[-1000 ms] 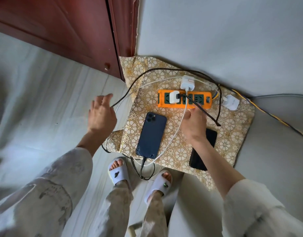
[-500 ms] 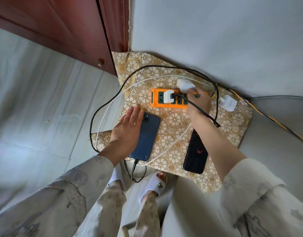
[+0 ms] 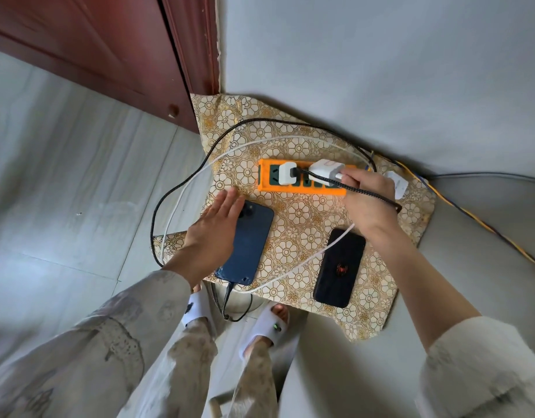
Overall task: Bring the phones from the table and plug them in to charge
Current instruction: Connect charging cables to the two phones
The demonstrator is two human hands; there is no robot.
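Head view — right hand (image 3: 369, 203) pinching white charger (image 3: 326, 170) at power strip (image 3: 302, 190), twelve o'clock; left hand (image 3: 213, 233) flat on blue phone (image 3: 249, 245).

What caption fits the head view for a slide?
Right hand holds a white charger at the orange power strip; left hand rests flat on the blue phone.

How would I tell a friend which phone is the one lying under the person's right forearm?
Find the gold flower-patterned cloth in the corner by the wall. Two dark phones lie on it, below the orange power strip. It is the black phone on the right, marked by a small red spider; the blue phone has none.
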